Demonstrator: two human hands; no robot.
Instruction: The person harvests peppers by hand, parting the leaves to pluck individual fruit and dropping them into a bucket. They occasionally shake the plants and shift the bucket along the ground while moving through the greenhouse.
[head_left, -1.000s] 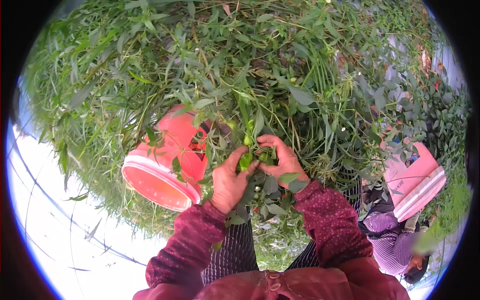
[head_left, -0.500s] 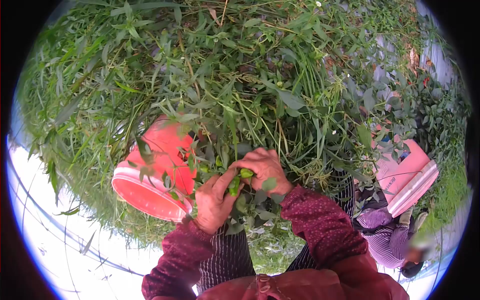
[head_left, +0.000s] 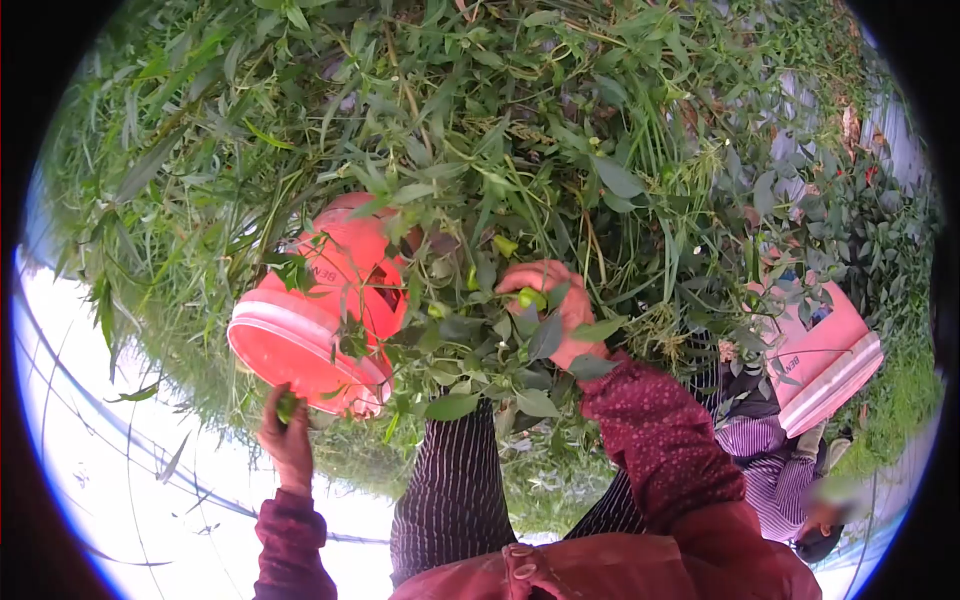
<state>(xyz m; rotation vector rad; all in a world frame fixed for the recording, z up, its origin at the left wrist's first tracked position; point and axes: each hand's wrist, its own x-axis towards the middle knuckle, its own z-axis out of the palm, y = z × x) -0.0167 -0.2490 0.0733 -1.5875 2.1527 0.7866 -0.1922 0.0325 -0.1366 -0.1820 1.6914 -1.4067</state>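
At the mouth of the tilted red bucket [head_left: 290, 340], my left hand [head_left: 287, 445] is closed round a green pepper [head_left: 287, 406]. My right hand [head_left: 560, 305] is among the leafy stems, its fingers curled round another green pepper [head_left: 531, 298]. More green peppers [head_left: 505, 245] hang on the plant just above and left of my right hand. Leaves partly cover my right hand and wrist.
Dense green plants and grass [head_left: 400, 120] fill the upper view. On the right stand a second pink bucket [head_left: 825, 360] and another person in a striped top [head_left: 775, 480]. My striped trouser legs [head_left: 455, 490] are below the plants.
My left hand has moved down and left from the plant to the red bucket's mouth, carrying a pepper. My right hand has stayed at the plant, shifting slightly in view.
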